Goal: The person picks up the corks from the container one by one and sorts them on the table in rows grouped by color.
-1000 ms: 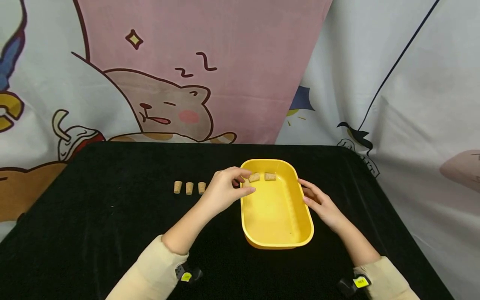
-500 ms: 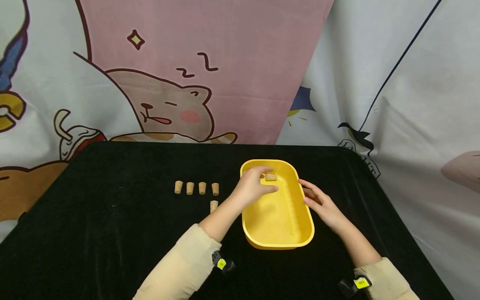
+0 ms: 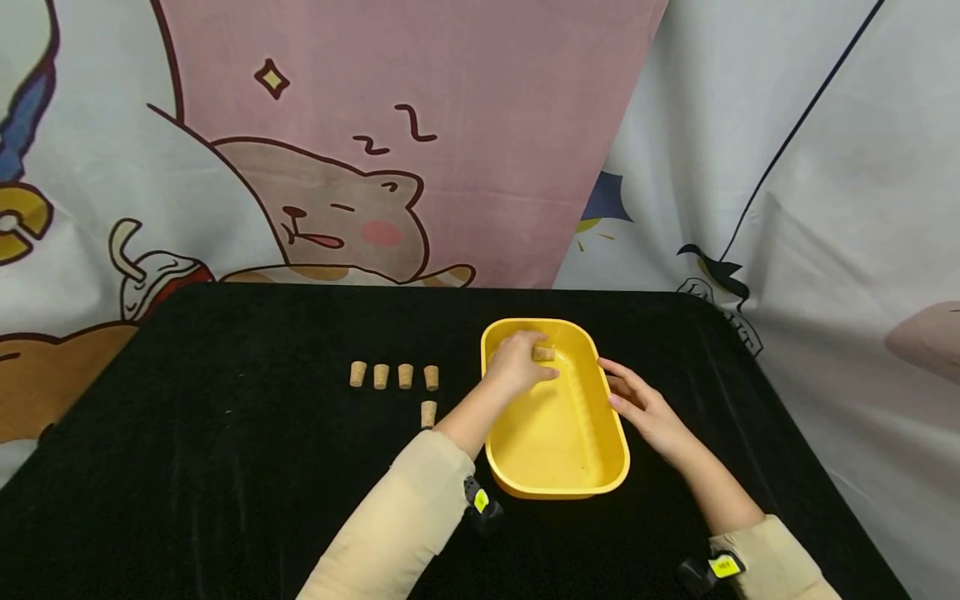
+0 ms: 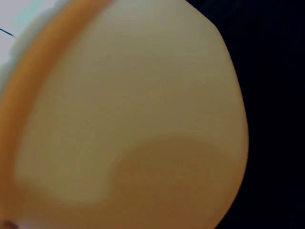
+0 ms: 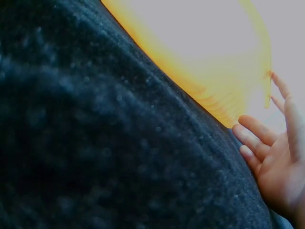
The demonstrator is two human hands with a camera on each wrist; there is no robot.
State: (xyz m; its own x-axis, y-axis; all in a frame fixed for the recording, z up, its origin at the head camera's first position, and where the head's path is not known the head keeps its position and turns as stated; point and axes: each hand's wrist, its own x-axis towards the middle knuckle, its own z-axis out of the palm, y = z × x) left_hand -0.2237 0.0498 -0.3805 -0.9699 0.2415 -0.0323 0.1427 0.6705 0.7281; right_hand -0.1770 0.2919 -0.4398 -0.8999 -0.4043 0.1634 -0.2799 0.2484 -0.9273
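From my end: yellow plastic tub [image 3: 558, 454] on the black tablecloth [image 3: 225, 467], long sides running away from the near edge. Left hand [image 3: 516, 367] dips into the tub, toward its far-left part; thumb and index tips stand apart, a cork [image 3: 543, 354] showing in the gap. That cork lies on its side near the tub's far end. I can't tell whether a fingertip touches it; the remaining left fingers are hidden from me.

Right hand [image 3: 647, 412] is at the tub's right wall, fingertips touching it by the rim, thumb apart from the fingers, nothing clamped.

Left of the tub: four tapered corks [image 3: 405, 377] in a row, not touching. A fifth cork [image 3: 428, 413], also left of the tub, sits nearer me than the row's right end, beside the left forearm [image 3: 474, 421].

Cream sleeves [image 3: 405, 517] come in from the tub's near side, a black wrist camera [image 3: 697, 577] at the right cuff. Behind the tub I get a backdrop [image 3: 495, 125] with a sleeping cartoon bear [image 3: 337, 200]. Left wrist feed: mostly blurred yellow.
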